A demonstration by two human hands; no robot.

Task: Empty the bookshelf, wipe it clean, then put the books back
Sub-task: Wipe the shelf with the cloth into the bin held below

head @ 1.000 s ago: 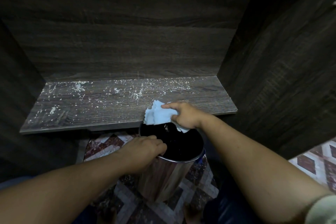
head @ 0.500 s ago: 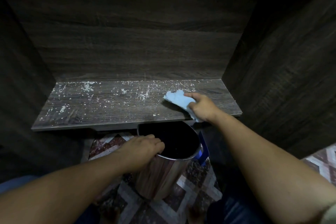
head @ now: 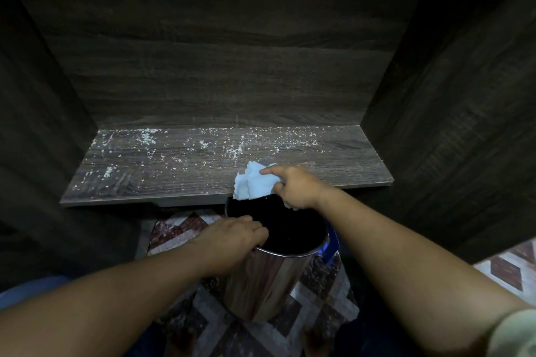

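The dark wooden bookshelf board (head: 174, 171) holds no books and is speckled with white crumbs, mostly along the back and left. My right hand (head: 295, 185) grips a crumpled light-blue cloth (head: 252, 185) at the board's front edge, right of centre, just above the mouth of a shiny metal bin (head: 269, 275). My left hand (head: 232, 238) grips the bin's near-left rim and holds it under the shelf edge. The bin's inside is black.
Dark wooden side walls (head: 452, 130) and a back panel (head: 232, 66) box in the shelf. A blue handle (head: 330, 246) sticks out on the bin's right side. Patterned floor tiles (head: 319, 295) lie below. No books are in view.
My right hand went from the front edge back onto the shelf to the right, then dragged the cloth forward to the edge over the bin again. My left hand kept its grip on the rim.
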